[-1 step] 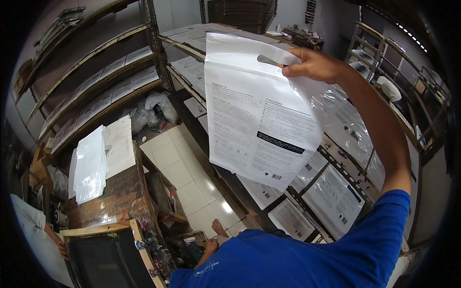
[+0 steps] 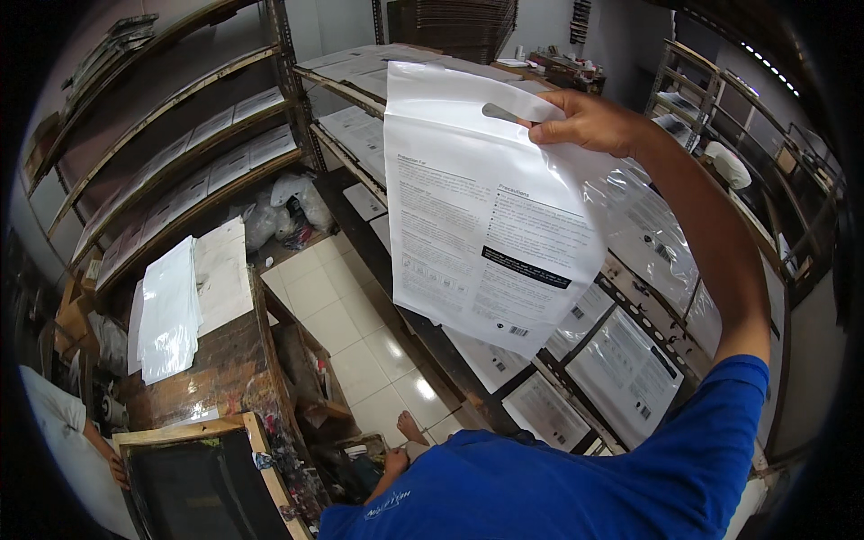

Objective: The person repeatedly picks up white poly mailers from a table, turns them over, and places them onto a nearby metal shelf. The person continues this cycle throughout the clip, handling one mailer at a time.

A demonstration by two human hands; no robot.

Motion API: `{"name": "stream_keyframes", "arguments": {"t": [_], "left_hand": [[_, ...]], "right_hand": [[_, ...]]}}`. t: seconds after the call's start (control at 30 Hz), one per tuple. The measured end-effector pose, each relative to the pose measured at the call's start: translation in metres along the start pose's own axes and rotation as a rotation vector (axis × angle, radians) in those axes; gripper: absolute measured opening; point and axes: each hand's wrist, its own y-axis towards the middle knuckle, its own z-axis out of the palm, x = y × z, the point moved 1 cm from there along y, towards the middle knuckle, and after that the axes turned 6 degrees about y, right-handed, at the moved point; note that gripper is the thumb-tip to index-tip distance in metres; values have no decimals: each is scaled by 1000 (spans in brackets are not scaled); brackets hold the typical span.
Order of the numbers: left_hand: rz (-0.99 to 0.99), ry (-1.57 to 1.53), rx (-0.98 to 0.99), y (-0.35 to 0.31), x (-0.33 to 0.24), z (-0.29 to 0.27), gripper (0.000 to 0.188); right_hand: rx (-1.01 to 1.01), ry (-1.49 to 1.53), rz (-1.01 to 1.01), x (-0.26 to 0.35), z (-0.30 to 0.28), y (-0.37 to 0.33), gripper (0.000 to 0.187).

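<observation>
My right hand (image 2: pixel 589 124), raised at the upper right, pinches a white plastic bag (image 2: pixel 486 207) by its top edge, beside the oval handle hole. The bag hangs tilted, its face covered with dark print, a black band and a small barcode. Below it, similar printed bags (image 2: pixel 625 378) lie flat in rows on a dark rack. Low in the view, next to my blue shirt, my left hand (image 2: pixel 393 462) hangs down beside my body. Its fingers are too small and partly hidden to make out, and nothing shows clearly in it.
Left stands a stained wooden table (image 2: pixel 229 369) bearing a stack of white plastic sheets (image 2: pixel 171 310). Beside it a person's hand (image 2: pixel 117 470) touches a wood-framed printing screen (image 2: pixel 193 486). Shelves (image 2: pixel 207 135) with flat sheets line the back left. Tiled floor (image 2: pixel 360 346) runs between table and rack.
</observation>
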Motion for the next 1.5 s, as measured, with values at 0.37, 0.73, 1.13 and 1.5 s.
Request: {"name": "stream_keyframes", "arguments": {"t": [0.37, 0.73, 1.13, 1.5], "left_hand": [[-19, 148, 163, 46, 36, -5, 28], [35, 274, 222, 57, 5, -13, 28], [59, 338, 258, 58, 16, -5, 29], [51, 330, 122, 51, 3, 2, 32]], "right_hand": [[-97, -317, -77, 26, 13, -55, 46], [-287, -215, 127, -42, -38, -107, 46], [-389, -224, 584, -131, -68, -143, 58], [-384, -374, 491, -121, -91, -138, 46]]}}
